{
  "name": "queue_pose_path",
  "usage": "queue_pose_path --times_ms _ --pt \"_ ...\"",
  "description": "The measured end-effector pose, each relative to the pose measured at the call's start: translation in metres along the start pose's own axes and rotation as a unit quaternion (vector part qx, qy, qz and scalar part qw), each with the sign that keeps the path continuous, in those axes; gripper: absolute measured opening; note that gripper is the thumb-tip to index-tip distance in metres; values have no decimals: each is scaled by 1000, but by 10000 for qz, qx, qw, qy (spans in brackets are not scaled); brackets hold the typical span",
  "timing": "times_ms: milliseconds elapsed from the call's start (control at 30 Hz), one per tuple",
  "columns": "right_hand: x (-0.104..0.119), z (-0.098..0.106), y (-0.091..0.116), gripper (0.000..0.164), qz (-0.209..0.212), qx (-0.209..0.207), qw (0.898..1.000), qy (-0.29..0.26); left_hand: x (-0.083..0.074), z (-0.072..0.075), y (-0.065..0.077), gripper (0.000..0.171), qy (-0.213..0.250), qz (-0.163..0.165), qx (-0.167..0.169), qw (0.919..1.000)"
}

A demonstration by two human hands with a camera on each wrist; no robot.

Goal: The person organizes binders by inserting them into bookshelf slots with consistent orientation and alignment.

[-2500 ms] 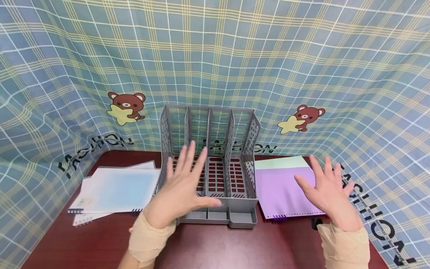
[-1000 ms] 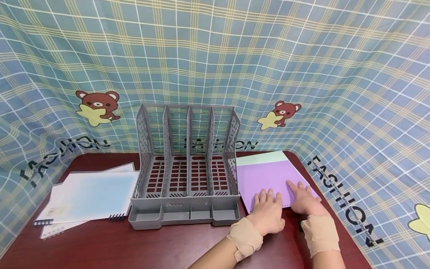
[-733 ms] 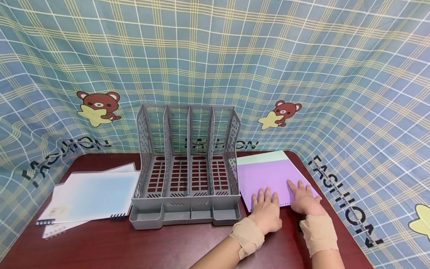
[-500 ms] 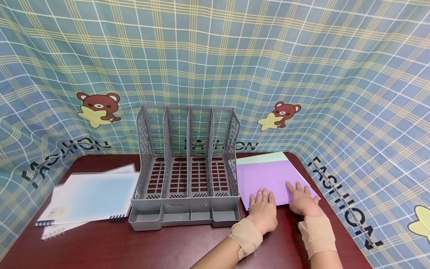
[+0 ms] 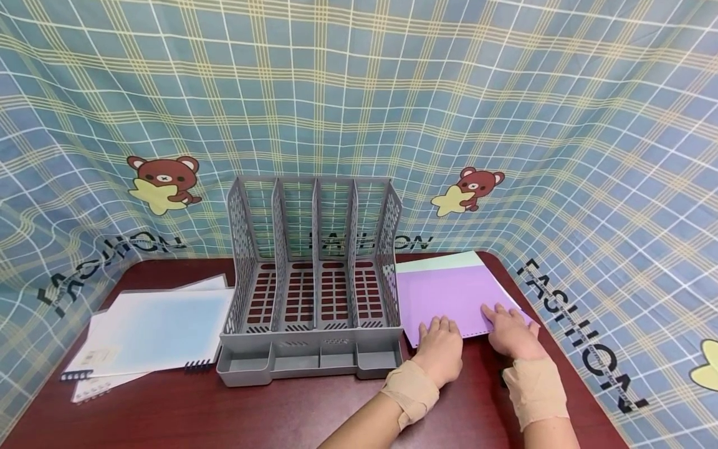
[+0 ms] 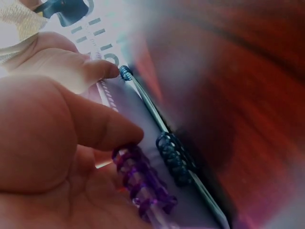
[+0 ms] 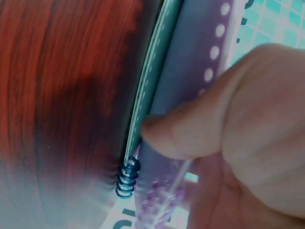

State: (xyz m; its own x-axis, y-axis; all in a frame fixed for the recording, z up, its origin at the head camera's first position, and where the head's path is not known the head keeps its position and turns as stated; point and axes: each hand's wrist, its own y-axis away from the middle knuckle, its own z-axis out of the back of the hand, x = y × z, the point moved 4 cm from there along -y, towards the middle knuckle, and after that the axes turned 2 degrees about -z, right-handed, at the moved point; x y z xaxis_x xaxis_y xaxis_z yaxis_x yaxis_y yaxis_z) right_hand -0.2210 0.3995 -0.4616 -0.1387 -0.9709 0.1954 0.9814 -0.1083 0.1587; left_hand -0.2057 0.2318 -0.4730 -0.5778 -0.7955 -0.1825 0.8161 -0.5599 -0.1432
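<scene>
Dark-red wood-grain table [image 5: 314, 415], glossy in front, boxed in at the back and sides by blue-yellow plaid cloth [image 5: 348, 93] with bear prints and "FASHION" lettering. Purple notebook [image 5: 449, 293] lies flat right of the grey file rack [image 5: 311, 337], over a pale-green one [image 5: 471, 257]; white spiral notebooks [image 5: 157, 327] overlap on the left. Left hand [image 5: 440, 350] and right hand [image 5: 513, 337] both grip the purple notebook's near edge, fingers on cover, thumbs along the spine.
</scene>
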Motion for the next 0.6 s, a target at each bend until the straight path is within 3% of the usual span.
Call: queue_pose_path --times_ms 133,400,600 --pt "0 -1 0 69 91 -198 9997 -78 1 -1 0 67 -62 -14 -55 10000" --pt "6 -10 -6 81 33 -156 9999 -9 3 0 0 62 -131 -90 -216 9996" --pt "11 -12 -8 75 291 -345 9989 157 3 0 -1 62 -272 -128 -218 9993"
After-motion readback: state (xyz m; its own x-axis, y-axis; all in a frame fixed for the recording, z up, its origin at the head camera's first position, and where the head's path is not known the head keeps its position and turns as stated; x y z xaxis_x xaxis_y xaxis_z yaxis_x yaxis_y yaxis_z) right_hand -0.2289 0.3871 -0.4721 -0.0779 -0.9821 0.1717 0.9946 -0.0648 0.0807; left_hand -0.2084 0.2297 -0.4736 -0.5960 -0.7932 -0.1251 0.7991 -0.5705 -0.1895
